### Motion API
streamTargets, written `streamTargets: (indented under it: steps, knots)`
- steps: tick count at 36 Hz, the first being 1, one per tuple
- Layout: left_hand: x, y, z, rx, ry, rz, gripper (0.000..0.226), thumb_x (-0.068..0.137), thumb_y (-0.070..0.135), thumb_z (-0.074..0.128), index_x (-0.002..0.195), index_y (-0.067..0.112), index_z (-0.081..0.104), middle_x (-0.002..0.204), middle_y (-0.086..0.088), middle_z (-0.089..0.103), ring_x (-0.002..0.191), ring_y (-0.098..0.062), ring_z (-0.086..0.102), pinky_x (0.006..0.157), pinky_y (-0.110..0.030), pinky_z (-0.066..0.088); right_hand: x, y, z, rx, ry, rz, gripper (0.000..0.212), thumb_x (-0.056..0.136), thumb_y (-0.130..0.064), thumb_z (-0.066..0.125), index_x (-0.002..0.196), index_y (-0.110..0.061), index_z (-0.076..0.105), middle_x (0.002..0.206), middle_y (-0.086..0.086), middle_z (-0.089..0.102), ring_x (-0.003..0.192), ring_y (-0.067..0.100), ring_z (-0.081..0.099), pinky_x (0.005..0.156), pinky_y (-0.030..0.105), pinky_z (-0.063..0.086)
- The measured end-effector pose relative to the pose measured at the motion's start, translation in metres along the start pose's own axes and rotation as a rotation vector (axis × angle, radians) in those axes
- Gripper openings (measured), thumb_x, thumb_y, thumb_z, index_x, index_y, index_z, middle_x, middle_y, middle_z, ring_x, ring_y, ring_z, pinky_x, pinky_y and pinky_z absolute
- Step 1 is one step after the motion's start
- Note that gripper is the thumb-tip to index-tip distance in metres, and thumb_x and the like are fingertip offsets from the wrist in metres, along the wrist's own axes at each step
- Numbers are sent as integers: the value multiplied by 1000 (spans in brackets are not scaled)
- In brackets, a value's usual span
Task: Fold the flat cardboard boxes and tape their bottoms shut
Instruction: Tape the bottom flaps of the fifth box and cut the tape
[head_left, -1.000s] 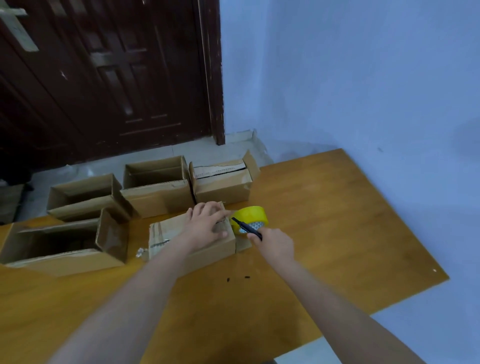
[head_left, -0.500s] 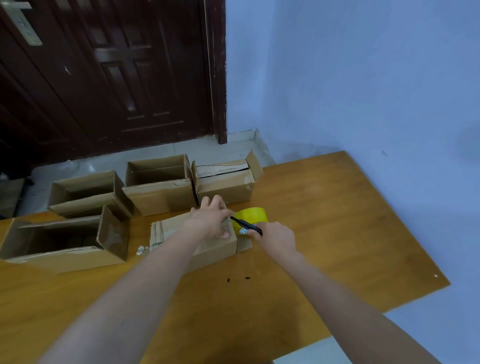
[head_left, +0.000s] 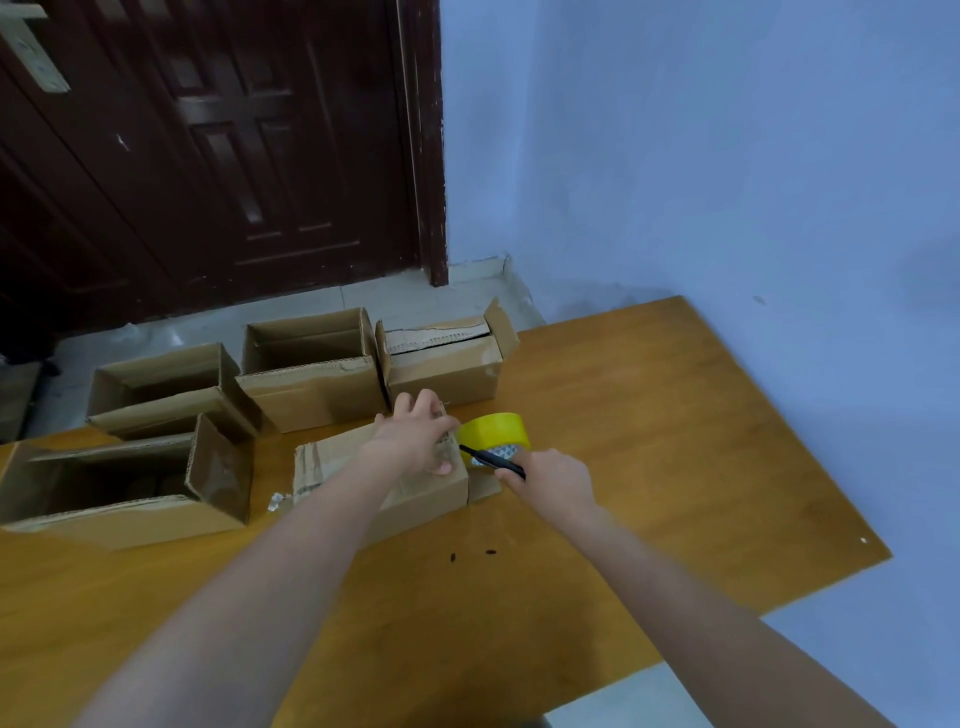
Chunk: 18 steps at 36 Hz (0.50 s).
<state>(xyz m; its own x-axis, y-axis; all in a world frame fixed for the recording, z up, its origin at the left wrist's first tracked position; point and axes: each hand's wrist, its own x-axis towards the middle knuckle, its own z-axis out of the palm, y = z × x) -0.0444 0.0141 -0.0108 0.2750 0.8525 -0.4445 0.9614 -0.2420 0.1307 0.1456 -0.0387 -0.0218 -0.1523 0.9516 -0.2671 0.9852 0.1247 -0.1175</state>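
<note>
Cutting the tape cleanly looks to be the step in hand, and it is best done with the strip kept taut and the blade drawn away from the holding fingers. Nearest, on the wooden counter (head_left: 675, 467), two small dark specks (head_left: 470, 555) are lying just in front of the work. Beyond them the upturned cardboard box (head_left: 415, 499) is being held down on the counter, bottom side up. The left hand (head_left: 415, 439) is being pressed onto the box's right end, fingers spread and bent over the far edge; it is judged to be pinning the tape end, though the strip itself is too faint to make out. The right hand (head_left: 558, 478) is being closed around a slim black cutter (head_left: 491, 461), whose tip is being pointed toward the box's right edge. Just behind the cutter the yellow tape roll (head_left: 496, 434) is standing on the counter, touching or nearly touching the box. Firm pressure should be kept on the seam so that the flaps are not springing apart, and the loose flap (head_left: 485, 486) at the right end should be watched. Farther back, four folded boxes (head_left: 311, 374) are standing open along the counter's far edge. Behind them a dark wooden door (head_left: 234, 156) and a blue wall (head_left: 701, 156) are being seen. No brand, label or readable writing is being shown anywhere; the roll's inner print is too blurred.
</note>
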Motion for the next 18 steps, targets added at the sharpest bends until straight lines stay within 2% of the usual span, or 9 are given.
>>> streamTargets:
  steps: [5,9,14,18]
  knots:
    - [-1,0,1,-8,0,1,61,84,39,65,138,37,38,134,-1,23,127,-27,19,109,-58,23,-2,4,6,20,1,-8,41,97,-51,39,100,-17,61,75,0,51,64,19,47,42,24,25]
    - [-2,0,-1,-23,5,0,61,84,37,65,138,38,37,134,-1,23,128,-28,19,109,-58,20,-7,10,13,31,-6,-10,41,97,-51,38,95,-17,61,65,-3,46,61,19,47,41,25,25]
    - [-3,-1,1,-34,13,1,63,85,37,65,140,38,35,136,-1,23,130,-28,17,111,-58,17,-20,17,34,174,-21,110,38,98,-50,36,80,-19,49,58,-6,40,51,14,41,41,26,25]
    - [-4,-1,4,-44,39,-11,71,85,36,65,145,36,28,140,-1,22,133,-28,15,113,-58,14,-32,10,61,215,-112,121,30,101,-42,33,89,-20,49,70,-2,49,65,21,52,47,28,33]
